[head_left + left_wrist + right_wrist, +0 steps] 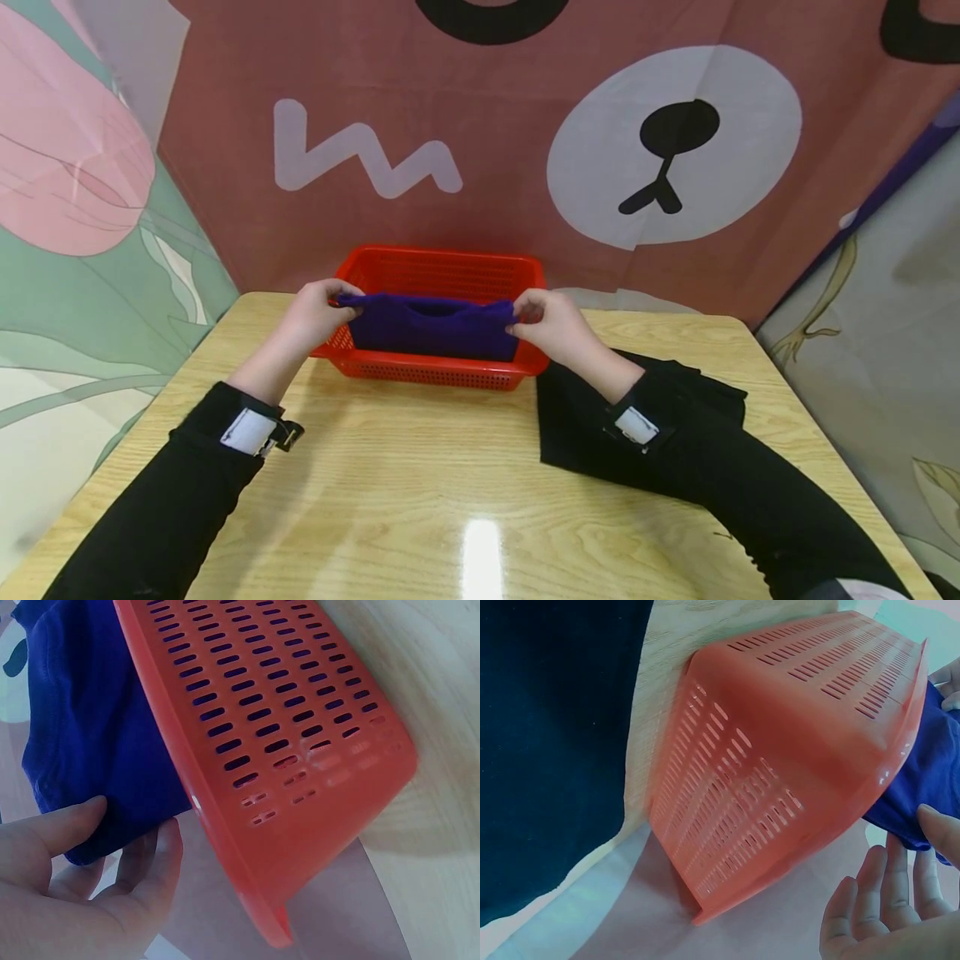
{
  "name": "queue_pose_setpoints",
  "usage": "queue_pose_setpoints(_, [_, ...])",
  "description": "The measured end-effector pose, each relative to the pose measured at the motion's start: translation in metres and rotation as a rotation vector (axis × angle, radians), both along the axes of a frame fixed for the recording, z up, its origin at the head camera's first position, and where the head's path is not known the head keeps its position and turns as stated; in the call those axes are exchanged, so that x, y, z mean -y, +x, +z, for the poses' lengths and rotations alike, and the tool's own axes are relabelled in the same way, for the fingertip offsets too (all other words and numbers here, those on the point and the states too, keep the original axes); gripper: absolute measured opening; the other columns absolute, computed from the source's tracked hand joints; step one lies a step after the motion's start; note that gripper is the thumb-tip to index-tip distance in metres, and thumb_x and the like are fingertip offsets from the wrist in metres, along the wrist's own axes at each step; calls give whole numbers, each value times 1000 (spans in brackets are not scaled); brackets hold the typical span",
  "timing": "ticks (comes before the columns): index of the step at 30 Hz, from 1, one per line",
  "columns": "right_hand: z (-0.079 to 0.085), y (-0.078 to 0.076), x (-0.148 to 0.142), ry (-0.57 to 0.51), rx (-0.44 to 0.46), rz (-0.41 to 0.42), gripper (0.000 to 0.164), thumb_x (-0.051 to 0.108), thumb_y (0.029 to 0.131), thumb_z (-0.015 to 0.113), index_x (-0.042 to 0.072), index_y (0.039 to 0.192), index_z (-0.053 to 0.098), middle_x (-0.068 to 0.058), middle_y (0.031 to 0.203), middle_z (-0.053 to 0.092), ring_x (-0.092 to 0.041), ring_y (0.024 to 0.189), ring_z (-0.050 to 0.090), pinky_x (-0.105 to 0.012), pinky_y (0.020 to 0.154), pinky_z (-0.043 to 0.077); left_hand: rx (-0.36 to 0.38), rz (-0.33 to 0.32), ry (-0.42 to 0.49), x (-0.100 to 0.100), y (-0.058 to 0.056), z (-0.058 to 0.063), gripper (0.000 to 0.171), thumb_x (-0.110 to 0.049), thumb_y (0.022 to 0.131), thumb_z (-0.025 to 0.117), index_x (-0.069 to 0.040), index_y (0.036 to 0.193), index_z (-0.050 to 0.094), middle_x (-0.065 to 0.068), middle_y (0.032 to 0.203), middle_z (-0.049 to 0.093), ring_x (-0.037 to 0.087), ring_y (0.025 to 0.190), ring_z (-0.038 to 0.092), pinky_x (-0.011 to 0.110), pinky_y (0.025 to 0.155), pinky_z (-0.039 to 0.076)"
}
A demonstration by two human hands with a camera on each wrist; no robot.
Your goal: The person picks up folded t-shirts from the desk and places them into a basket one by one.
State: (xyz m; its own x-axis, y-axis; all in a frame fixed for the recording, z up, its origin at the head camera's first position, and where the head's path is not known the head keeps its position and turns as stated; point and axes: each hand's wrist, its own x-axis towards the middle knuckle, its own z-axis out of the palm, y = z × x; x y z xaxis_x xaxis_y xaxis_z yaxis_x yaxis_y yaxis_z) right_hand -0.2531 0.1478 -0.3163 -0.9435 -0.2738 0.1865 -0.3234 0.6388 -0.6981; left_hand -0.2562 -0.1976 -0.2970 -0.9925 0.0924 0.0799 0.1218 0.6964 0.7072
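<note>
A folded purple shirt [435,329], its curved neckline at the top edge, hangs partly inside the red plastic basket [427,371]. My left hand [322,307] pinches the shirt's upper left corner over the basket's left side. Opposite it, my right hand [551,325] pinches the upper right corner between thumb and fingers. In the left wrist view the shirt [97,712] sticks out above the basket rim, thumb on one face and fingers behind. The right wrist view has the right hand [900,907] beside the rim. The basket hides the shirt's lower part.
A black folded cloth [577,425] lies on the wooden table [397,467] right of the basket, partly under my right forearm. Behind the table hangs a brown printed curtain [495,125]. Floral fabric [67,275] borders the left side.
</note>
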Motion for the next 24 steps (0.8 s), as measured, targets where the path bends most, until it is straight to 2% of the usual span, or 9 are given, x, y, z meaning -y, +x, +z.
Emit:
queue_pose_setpoints(5, [1,-3,1,16,22,23,17,9,91,77,4,105,68,-14,104,71,-28,94,63,-42,86,58,22,-1,0,0,-1,-1,25,-5,98,65,6,121,67,25,116,65,33,96,55,36,84,46])
queue_pose_setpoints(10, [8,-10,2,39,50,57,17,7,91,75,3,106,69,-15,104,71,-28,93,64,-42,87,59,57,-3,-17,-1,-5,0,28,-7,100,62,6,125,66,25,121,63,34,100,54,40,89,47])
queue_pose_setpoints(14, [13,-15,3,81,69,55,19,9,92,74,2,109,69,-15,105,71,-28,94,64,-43,89,59,106,-18,-36,-2,-11,3,33,-10,101,59,6,130,63,26,124,62,32,100,58,34,86,50])
queue_pose_setpoints(16, [14,-18,3,91,79,46,20,10,94,72,1,111,69,-16,107,71,-29,96,64,-44,91,59,136,-22,-34,-2,-14,5,36,-14,102,58,6,132,62,25,123,61,29,96,60,32,83,51])
queue_pose_setpoints(20, [14,-25,2,86,107,38,22,12,96,70,1,114,68,-19,113,71,-31,103,64,-46,95,58,178,-20,-19,-3,-19,8,41,-21,104,58,6,135,61,21,118,61,21,82,59,30,79,51])
queue_pose_setpoints(24, [13,-33,2,68,119,40,24,11,96,68,-1,116,67,-21,116,71,-33,106,65,-47,98,57,187,-17,-21,-2,-24,9,41,-23,104,59,6,132,62,10,94,60,14,69,54,27,71,48])
